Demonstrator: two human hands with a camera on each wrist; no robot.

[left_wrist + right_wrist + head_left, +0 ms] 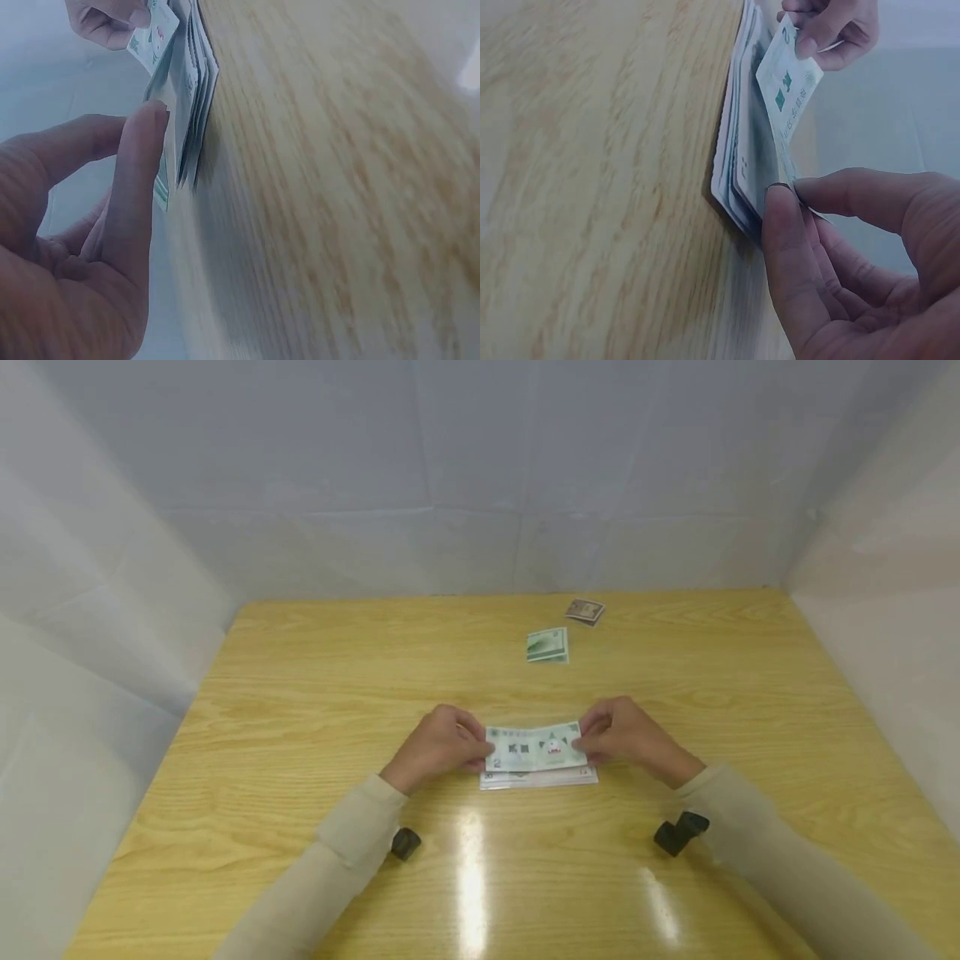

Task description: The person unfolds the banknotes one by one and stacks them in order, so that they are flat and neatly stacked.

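A pale green banknote is stretched between my two hands, close over a small stack of banknotes on the table. My left hand pinches its left end between thumb and fingers. At the opposite end, my right hand pinches it the same way. The note bows slightly in the middle. In the right wrist view the stack shows several layered edges, lying under the held banknote. Fingers and the upper note hide part of the stack.
Beyond the hands, a folded green banknote lies on the wooden table. Farther back and to the right is a folded brown banknote. White sheeting hangs behind the table and along both sides.
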